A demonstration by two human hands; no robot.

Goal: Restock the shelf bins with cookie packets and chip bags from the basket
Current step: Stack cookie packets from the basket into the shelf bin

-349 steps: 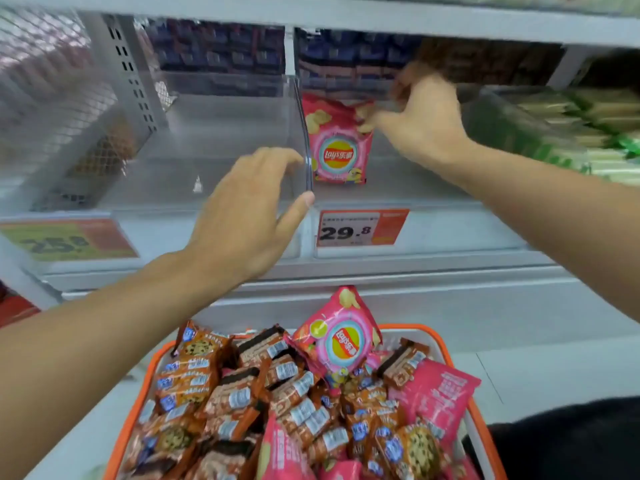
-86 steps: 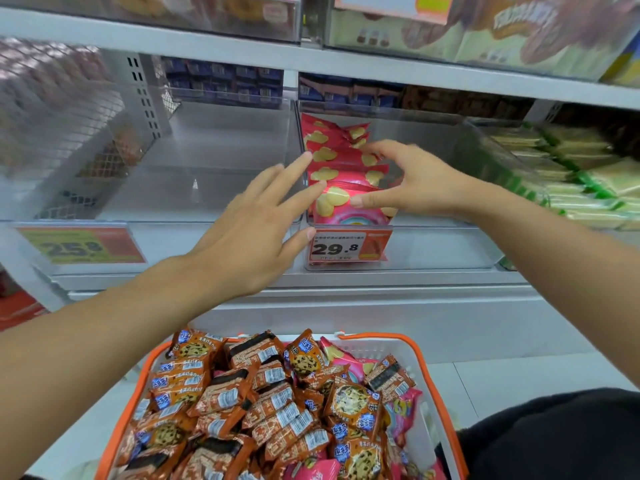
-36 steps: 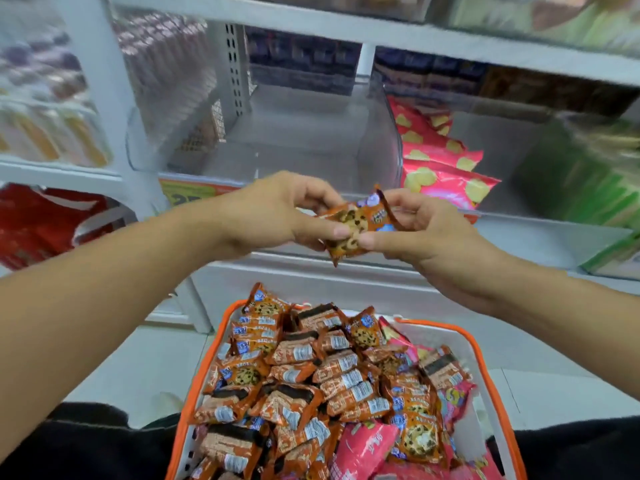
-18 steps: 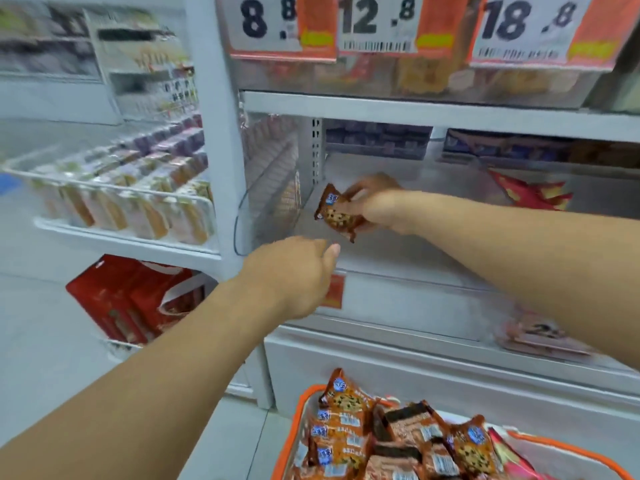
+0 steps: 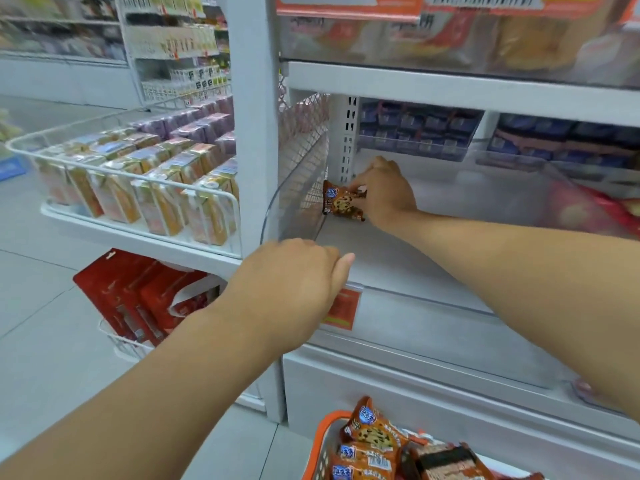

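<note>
Head view showed the right hand (image 5: 384, 194) pinching a cookie packet (image 5: 341, 202) at the clear bin's (image 5: 398, 268) back-left corner. Left hand (image 5: 294, 278), fingers curled, gripped its front edge. Orange basket (image 5: 320, 445), cut off below, held packets.

The white shelf (image 5: 398, 268) carries a clear bin (image 5: 294, 202). One cookie packet (image 5: 341, 202) stands on the bin floor at ten o'clock, against the left wall.
</note>
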